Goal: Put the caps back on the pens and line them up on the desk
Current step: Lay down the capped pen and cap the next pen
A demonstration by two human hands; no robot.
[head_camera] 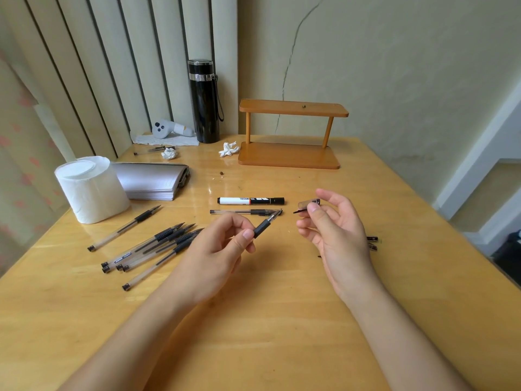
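My left hand (222,246) grips an uncapped gel pen (266,222) by its black rubber grip, tip pointing up and to the right. My right hand (335,230) pinches a clear pen cap (308,205) between thumb and fingers, a short gap to the right of the pen's tip. Behind the hands lie a capped gel pen (242,212) and a black-and-white marker (251,200), parallel to each other. Several uncapped pens (158,246) lie in a loose pile at the left, with one more (124,228) apart from them. Loose caps (372,242) peek out behind my right hand.
A toilet paper roll (90,187) and a grey pouch (158,180) sit at the left. A black flask (204,101), a wooden two-level stand (290,134), crumpled tissues (229,149) and a white controller (169,128) are at the back of the wooden desk (267,320).
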